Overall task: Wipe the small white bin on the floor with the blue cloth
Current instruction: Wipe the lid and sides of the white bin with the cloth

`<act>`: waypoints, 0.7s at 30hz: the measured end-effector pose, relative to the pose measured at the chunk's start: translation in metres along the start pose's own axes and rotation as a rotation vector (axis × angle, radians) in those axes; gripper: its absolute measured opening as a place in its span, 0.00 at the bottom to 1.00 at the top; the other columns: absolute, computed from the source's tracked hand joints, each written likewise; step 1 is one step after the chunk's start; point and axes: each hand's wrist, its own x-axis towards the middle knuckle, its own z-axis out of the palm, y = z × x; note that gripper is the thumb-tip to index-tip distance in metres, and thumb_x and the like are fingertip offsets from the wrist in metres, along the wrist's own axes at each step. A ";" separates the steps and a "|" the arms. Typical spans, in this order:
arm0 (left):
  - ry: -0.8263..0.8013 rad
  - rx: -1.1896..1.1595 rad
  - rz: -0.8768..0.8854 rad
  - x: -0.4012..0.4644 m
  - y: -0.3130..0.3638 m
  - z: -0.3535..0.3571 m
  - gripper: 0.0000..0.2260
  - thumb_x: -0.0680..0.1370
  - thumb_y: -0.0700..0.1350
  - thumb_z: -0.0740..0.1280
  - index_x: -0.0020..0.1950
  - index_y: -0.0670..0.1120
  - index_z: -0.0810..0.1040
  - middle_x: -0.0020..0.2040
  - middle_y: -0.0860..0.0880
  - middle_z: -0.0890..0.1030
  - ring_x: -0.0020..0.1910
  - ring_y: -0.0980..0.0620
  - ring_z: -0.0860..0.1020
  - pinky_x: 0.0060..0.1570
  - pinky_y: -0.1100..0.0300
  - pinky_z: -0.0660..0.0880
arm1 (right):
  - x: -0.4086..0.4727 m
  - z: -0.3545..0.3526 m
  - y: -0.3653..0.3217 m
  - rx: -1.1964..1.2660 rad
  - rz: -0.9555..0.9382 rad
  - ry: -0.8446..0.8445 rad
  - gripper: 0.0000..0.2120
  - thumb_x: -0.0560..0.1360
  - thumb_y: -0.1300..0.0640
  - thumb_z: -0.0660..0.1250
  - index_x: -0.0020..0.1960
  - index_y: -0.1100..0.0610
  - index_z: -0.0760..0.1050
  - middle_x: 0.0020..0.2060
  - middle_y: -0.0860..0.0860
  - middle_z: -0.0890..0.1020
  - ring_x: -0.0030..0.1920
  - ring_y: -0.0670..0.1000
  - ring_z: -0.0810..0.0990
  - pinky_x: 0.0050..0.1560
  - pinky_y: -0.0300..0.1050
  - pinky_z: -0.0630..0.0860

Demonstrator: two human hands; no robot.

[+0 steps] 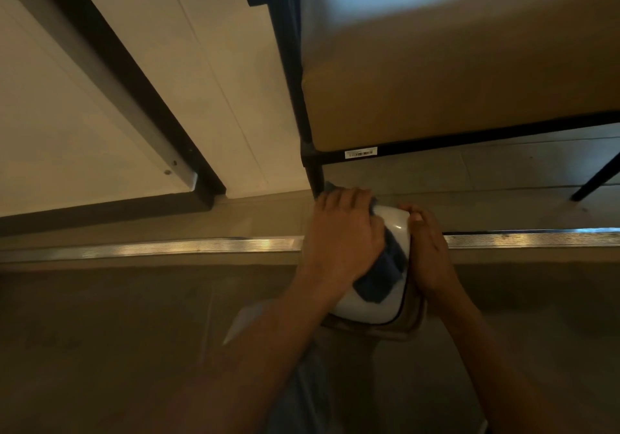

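Note:
The small white bin lies tipped on the floor between my hands, its glossy curved side up and a dark rim line along its right edge. My left hand presses the blue cloth against the bin's left side, fingers curled over the cloth; a bit of cloth also pokes out past my fingertips. My right hand grips the bin's right side, thumb on its top corner. Most of the bin's left face is hidden under my hand and the cloth.
A metal threshold strip crosses the floor under the bin. A black-framed piece of furniture with a tan panel and barcode label stands just beyond. A white door with dark frame is at the left. A black leg slants at right.

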 end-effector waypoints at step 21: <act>-0.003 0.037 0.404 -0.042 -0.059 -0.009 0.25 0.80 0.51 0.58 0.77 0.47 0.67 0.78 0.47 0.67 0.80 0.46 0.59 0.79 0.46 0.53 | 0.000 0.007 -0.002 -0.069 -0.062 -0.046 0.16 0.83 0.47 0.51 0.64 0.53 0.71 0.57 0.48 0.76 0.57 0.38 0.76 0.58 0.31 0.70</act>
